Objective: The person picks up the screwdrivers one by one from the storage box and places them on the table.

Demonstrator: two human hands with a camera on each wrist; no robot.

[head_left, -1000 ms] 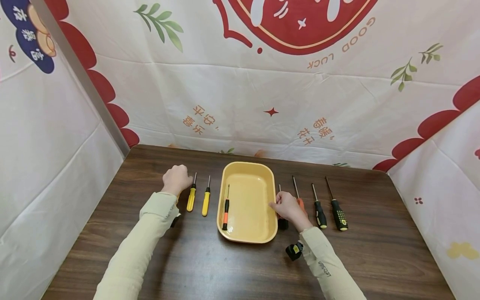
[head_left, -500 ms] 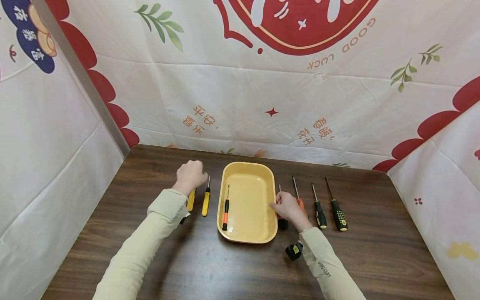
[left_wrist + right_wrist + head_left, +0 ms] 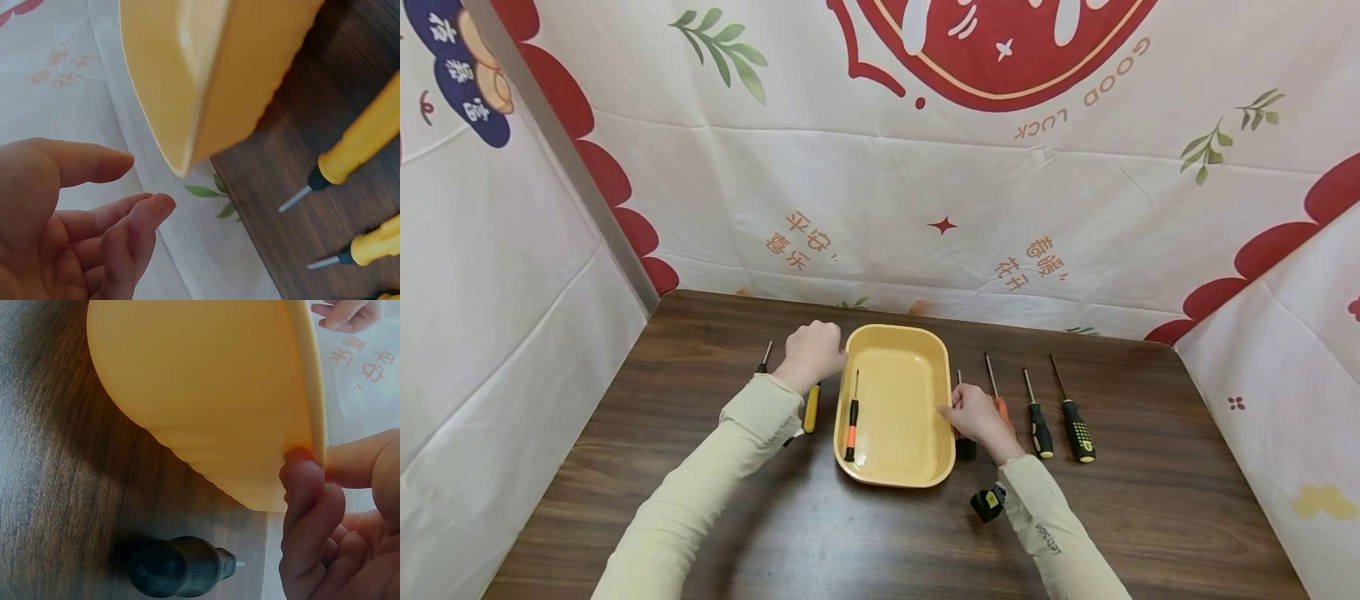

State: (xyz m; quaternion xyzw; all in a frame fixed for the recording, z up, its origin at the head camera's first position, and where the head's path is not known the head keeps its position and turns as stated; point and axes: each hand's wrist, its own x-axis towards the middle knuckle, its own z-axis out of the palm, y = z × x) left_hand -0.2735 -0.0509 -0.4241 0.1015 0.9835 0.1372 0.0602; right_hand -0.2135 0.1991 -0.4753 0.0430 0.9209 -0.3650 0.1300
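A yellow rectangular tray (image 3: 910, 408) stands on the table with one small black-and-orange screwdriver (image 3: 852, 429) lying along its left side. My right hand (image 3: 979, 414) pinches the tray's right rim between thumb and fingers, as the right wrist view also shows. At the tray's far left rim is my left hand (image 3: 815, 354); in the left wrist view its thumb and fingertips are apart, close to the rim, with nothing between them. Yellow-handled screwdrivers (image 3: 362, 140) lie left of the tray, partly covered by my left hand and sleeve in the head view.
Right of the tray lie a black-handled screwdriver (image 3: 181, 565), partly under my right hand, an orange-handled one (image 3: 1002, 407), and two black-and-yellow ones (image 3: 1040, 429). A printed cloth (image 3: 880, 183) hangs behind the brown table (image 3: 1150, 500).
My left hand has moved right across the yellow screwdrivers to the tray's left rim. My right hand and the tray have stayed where they were.
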